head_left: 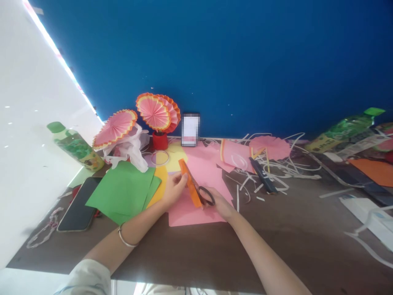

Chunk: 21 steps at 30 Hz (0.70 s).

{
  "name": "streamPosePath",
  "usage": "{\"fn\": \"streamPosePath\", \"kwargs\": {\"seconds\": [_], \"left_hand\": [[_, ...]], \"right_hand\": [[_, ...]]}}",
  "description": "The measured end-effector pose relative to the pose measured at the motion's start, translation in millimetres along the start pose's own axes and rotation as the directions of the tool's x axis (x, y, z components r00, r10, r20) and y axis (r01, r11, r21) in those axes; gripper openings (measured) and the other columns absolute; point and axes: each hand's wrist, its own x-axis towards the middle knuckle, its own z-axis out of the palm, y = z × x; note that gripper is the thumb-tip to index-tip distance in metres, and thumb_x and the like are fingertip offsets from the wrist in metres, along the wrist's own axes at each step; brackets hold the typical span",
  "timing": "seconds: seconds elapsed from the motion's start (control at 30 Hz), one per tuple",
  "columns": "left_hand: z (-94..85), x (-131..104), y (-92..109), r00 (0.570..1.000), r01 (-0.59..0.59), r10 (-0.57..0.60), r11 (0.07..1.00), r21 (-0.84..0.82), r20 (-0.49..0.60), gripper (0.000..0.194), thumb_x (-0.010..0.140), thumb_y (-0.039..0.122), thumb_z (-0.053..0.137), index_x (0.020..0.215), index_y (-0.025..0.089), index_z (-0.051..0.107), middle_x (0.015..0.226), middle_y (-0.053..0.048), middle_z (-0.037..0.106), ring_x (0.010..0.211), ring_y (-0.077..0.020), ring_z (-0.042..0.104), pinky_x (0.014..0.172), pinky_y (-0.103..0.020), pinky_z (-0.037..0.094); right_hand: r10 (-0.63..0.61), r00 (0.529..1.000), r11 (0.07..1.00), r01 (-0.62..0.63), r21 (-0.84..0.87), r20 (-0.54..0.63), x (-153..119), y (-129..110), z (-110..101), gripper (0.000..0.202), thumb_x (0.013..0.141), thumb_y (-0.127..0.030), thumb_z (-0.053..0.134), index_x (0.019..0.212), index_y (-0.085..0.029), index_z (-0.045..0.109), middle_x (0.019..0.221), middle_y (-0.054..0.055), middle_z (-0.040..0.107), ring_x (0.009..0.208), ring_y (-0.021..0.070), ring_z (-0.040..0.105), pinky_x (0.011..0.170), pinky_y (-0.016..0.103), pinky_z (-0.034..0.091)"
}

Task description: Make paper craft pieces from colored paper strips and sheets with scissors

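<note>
My left hand [175, 187] pinches the left side of a narrow orange paper strip [190, 186]. The strip slants over the pink paper sheets [184, 215] in the middle of the table. In my right hand [217, 203] are scissors with black handles [208, 196], their blades lying along the strip's right edge. Whether the blades are apart is too small to tell. Green paper sheets [124, 190] and a yellow-orange sheet [159, 186] lie just left of my left hand.
Pleated pink paper fans [153, 112] stand in a red pot [160, 141] near a propped phone [190, 130]. A dark phone [80, 205] and a bottle [76, 147] are left. White paper scraps [288, 164], a black cutter [263, 176] and another bottle [344, 129] are right.
</note>
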Motion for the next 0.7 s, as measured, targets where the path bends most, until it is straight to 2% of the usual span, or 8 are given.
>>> {"fn": "streamPosePath", "kwargs": {"seconds": [0.2, 0.37, 0.5, 0.7], "left_hand": [[0.4, -0.7, 1.0, 0.999, 0.037, -0.036, 0.999, -0.039, 0.032, 0.033, 0.079, 0.042, 0.046, 0.06, 0.015, 0.051, 0.056, 0.0, 0.052, 0.055, -0.0114, 0.05, 0.055, -0.023, 0.041], [2.3, -3.3, 6.2, 0.998, 0.02, -0.02, 1.0, -0.009, 0.061, 0.033, 0.079, 0.041, 0.046, 0.058, 0.016, 0.049, 0.054, 0.002, 0.048, 0.052, -0.0097, 0.046, 0.051, -0.021, 0.039], [2.7, -3.3, 7.7, 0.998, 0.016, -0.017, 1.0, 0.004, 0.057, 0.035, 0.079, 0.042, 0.046, 0.056, 0.016, 0.047, 0.052, 0.002, 0.045, 0.051, -0.0092, 0.044, 0.05, -0.021, 0.038], [3.2, -3.2, 4.4, 0.994, 0.073, -0.072, 0.997, -0.007, 0.079, 0.036, 0.077, 0.046, 0.048, 0.059, 0.015, 0.051, 0.053, 0.001, 0.048, 0.051, -0.0097, 0.045, 0.05, -0.022, 0.04]], "right_hand": [[0.02, 1.0, 1.0, -0.02, 0.003, -0.018, 0.7, -0.4, 1.4, 0.045, 0.078, -0.059, 0.045, 0.063, -0.016, 0.046, 0.053, -0.003, 0.044, 0.05, 0.0098, 0.037, 0.051, 0.026, 0.026], [0.038, 0.998, 0.998, -0.036, 0.051, -0.049, 1.7, 2.6, 1.6, 0.045, 0.076, -0.059, 0.046, 0.062, -0.017, 0.042, 0.055, -0.004, 0.036, 0.051, 0.0085, 0.031, 0.049, 0.024, 0.022], [0.058, 0.997, 0.998, -0.055, 0.041, -0.059, 1.5, 0.0, 2.8, 0.044, 0.075, -0.06, 0.047, 0.066, -0.017, 0.044, 0.057, -0.005, 0.034, 0.052, 0.0089, 0.03, 0.05, 0.024, 0.023], [0.055, 0.996, 0.997, -0.052, 0.052, -0.064, 1.4, -0.9, 2.7, 0.044, 0.075, -0.06, 0.047, 0.065, -0.018, 0.043, 0.057, -0.004, 0.034, 0.052, 0.0091, 0.031, 0.05, 0.024, 0.024]]}}
